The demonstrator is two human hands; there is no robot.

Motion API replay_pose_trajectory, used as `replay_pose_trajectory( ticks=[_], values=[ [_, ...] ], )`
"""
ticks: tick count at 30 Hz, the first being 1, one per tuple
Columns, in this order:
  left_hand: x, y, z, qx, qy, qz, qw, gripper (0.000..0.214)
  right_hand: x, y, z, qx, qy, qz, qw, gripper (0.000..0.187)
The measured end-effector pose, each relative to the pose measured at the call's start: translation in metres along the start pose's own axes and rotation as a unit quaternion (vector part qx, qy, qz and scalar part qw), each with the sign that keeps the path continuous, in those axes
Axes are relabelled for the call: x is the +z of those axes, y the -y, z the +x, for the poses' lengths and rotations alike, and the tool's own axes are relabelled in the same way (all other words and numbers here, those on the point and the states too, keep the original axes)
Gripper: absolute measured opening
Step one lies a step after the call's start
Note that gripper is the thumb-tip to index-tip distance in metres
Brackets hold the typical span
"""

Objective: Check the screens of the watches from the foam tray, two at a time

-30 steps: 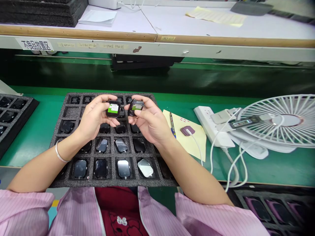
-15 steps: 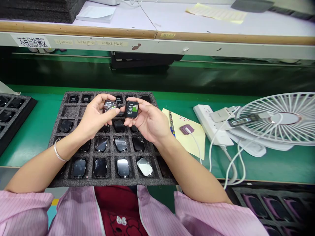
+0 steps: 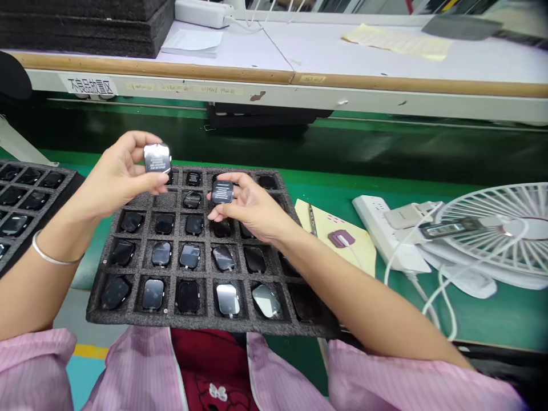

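Note:
Pinched in my left hand (image 3: 128, 168) is a smartwatch body (image 3: 157, 158) without a strap, raised above the tray's far left part; its shiny face shows small lines of text. My right hand (image 3: 248, 208) grips a second smartwatch body (image 3: 222, 192), dark with lines of pale text, over the tray's far middle. Beneath both hands lies a dark grey foam tray (image 3: 171, 326), its square pockets holding several watch bodies such as a dark one (image 3: 153, 294) and a reflective one (image 3: 228, 299). My right forearm hides some pockets on the right.
Another foam tray (image 3: 71, 194) of watches sits at the left. To the right are yellow paper (image 3: 363, 251) with a purple charger piece (image 3: 341, 238), a white power strip (image 3: 385, 234), cables and a white fan (image 3: 514, 211). A shelf (image 3: 312, 45) spans the back.
My hands have moved apart, the left one up and leftward. The held watches now show text-covered surfaces instead of lit screens with green patches. The camera view has shifted left.

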State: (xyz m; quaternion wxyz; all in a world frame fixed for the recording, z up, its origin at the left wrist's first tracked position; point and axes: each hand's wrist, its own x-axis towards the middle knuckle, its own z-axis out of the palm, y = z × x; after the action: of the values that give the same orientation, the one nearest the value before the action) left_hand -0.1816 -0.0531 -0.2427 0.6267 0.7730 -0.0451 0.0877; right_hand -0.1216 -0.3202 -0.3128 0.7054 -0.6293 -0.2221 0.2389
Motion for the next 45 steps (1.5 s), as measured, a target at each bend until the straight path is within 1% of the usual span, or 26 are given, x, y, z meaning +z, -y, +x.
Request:
replay_pose_trajectory(
  ticks=[2,3,4,6,7,9,10,12,15,17,19,21,24,25,26,28,31,33,36,37,38,39,40,41,42,45],
  values=[
    [-0.026,0.021,-0.003,-0.013,0.005,0.131,0.991,0.057,0.009,-0.003,0.018,0.013,0.039,-0.109,0.993,0.056],
    [-0.037,0.034,-0.004,-0.012,0.007,0.216,0.976,0.054,0.015,-0.004,0.028,0.005,0.053,-0.192,0.98,0.052],
    [-0.047,0.046,-0.005,-0.01,0.018,0.298,0.954,0.051,0.024,-0.005,0.038,-0.013,0.061,-0.285,0.956,0.047],
    [-0.059,0.068,-0.006,-0.017,0.044,0.403,0.914,0.049,0.044,-0.006,0.056,-0.068,0.051,-0.46,0.884,0.042],
    [-0.063,0.077,-0.006,-0.022,0.059,0.429,0.901,0.05,0.054,-0.007,0.064,-0.084,0.042,-0.522,0.848,0.041],
    [-0.066,0.088,-0.007,-0.028,0.084,0.448,0.889,0.053,0.074,-0.01,0.077,-0.083,0.039,-0.589,0.803,0.045],
    [-0.066,0.09,-0.006,-0.031,0.093,0.451,0.887,0.056,0.081,-0.012,0.081,-0.072,0.045,-0.604,0.792,0.047],
    [-0.067,0.091,-0.006,-0.045,0.097,0.457,0.883,0.064,0.088,-0.014,0.085,-0.055,0.064,-0.614,0.785,0.052],
    [-0.063,0.083,-0.005,-0.059,0.07,0.478,0.874,0.084,0.079,-0.005,0.082,-0.061,0.062,-0.614,0.784,0.066],
    [-0.053,0.073,-0.003,-0.037,0.049,0.484,0.873,0.078,0.061,0.007,0.076,-0.072,0.032,-0.613,0.786,0.065],
    [-0.033,0.064,0.003,-0.001,0.053,0.475,0.878,0.058,0.039,0.022,0.067,-0.059,-0.005,-0.623,0.78,0.044],
    [-0.004,0.057,0.01,0.018,0.085,0.461,0.883,0.041,0.018,0.031,0.058,-0.01,-0.015,-0.665,0.747,0.03],
    [0.041,0.058,0.022,-0.014,0.11,0.454,0.884,0.028,0.0,0.03,0.044,0.076,0.005,-0.734,0.675,0.033],
    [0.053,0.06,0.026,-0.019,0.107,0.448,0.887,0.026,-0.002,0.026,0.04,0.09,0.008,-0.743,0.663,0.034],
    [0.063,0.064,0.029,-0.022,0.102,0.441,0.892,0.024,-0.003,0.02,0.037,0.095,0.009,-0.745,0.66,0.035],
    [0.074,0.071,0.035,-0.028,0.091,0.419,0.903,0.023,-0.002,0.009,0.032,0.088,0.001,-0.732,0.676,0.034],
    [0.075,0.073,0.038,-0.041,0.088,0.361,0.928,0.026,0.001,-0.002,0.028,0.079,-0.008,-0.689,0.72,0.025],
    [0.072,0.068,0.037,-0.052,0.098,0.301,0.947,0.029,0.001,-0.003,0.027,0.068,-0.013,-0.651,0.756,0.014],
    [0.069,0.053,0.029,-0.076,0.116,0.197,0.971,0.019,-0.003,0.0,0.026,0.042,-0.021,-0.59,0.806,0.007],
    [0.069,0.048,0.026,-0.085,0.119,0.158,0.977,0.019,-0.004,0.001,0.025,0.035,-0.019,-0.537,0.843,0.007],
    [0.07,0.043,0.022,-0.096,0.121,0.109,0.982,0.022,-0.005,0.001,0.023,0.031,-0.012,-0.452,0.891,0.011],
    [0.071,0.039,0.019,-0.108,0.119,0.052,0.986,0.027,-0.006,0.001,0.021,0.031,0.001,-0.339,0.94,0.019],
    [0.073,0.035,0.015,-0.121,0.115,-0.005,0.986,0.033,-0.007,0.0,0.019,0.035,0.013,-0.212,0.977,0.028],
    [0.075,0.033,0.011,-0.131,0.107,-0.056,0.984,0.04,-0.007,-0.001,0.016,0.043,0.024,-0.088,0.995,0.037],
    [0.077,0.031,0.008,-0.139,0.093,-0.094,0.981,0.046,-0.006,-0.002,0.013,0.055,0.03,0.011,0.998,0.044],
    [0.083,0.035,0.0,-0.142,0.044,-0.096,0.984,0.047,-0.002,-0.009,0.002,0.09,0.029,0.154,0.984,0.048]
  ],
)
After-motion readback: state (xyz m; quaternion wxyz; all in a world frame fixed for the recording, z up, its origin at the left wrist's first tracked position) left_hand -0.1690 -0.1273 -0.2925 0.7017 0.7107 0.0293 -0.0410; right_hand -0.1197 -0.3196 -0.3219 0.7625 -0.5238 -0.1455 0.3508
